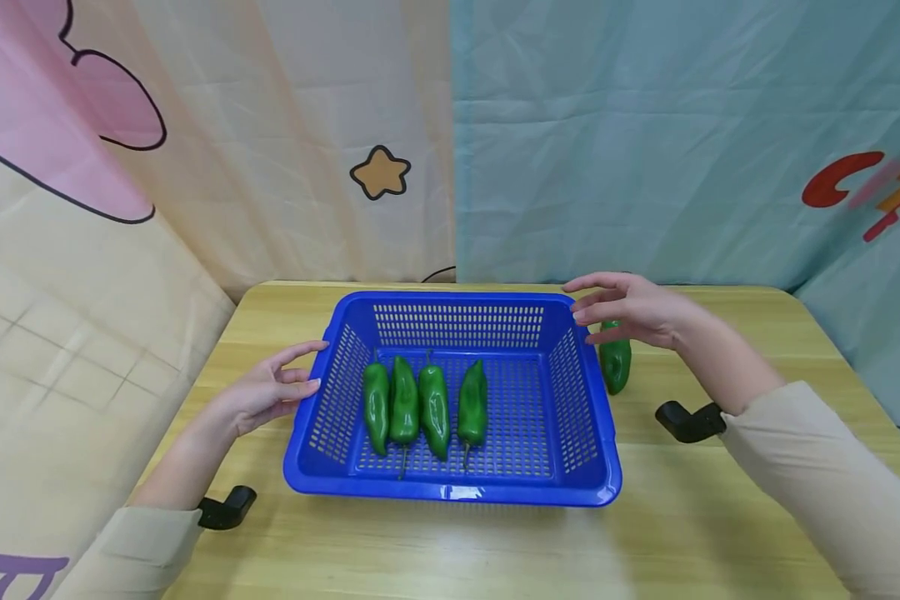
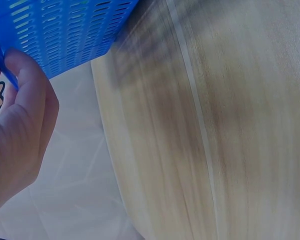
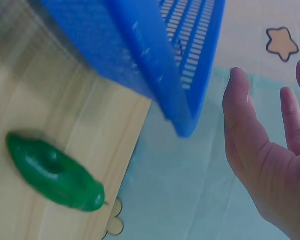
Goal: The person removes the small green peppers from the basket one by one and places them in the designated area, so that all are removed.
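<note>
A blue plastic basket with slotted walls stands on the wooden table, and several green peppers lie side by side in it. My left hand is at its left rim, fingertips touching the edge, fingers loosely spread. In the left wrist view, the left hand meets the rim beside the slotted wall. Near the far right corner, my right hand has its fingers apart and holds nothing. A gap shows between the right hand and the rim in the right wrist view. Another green pepper lies outside the basket on the right.
The wooden table has a rounded edge and backs onto a printed cloth curtain. A black strap piece sticks out at the left wrist, and a similar black piece at the right wrist.
</note>
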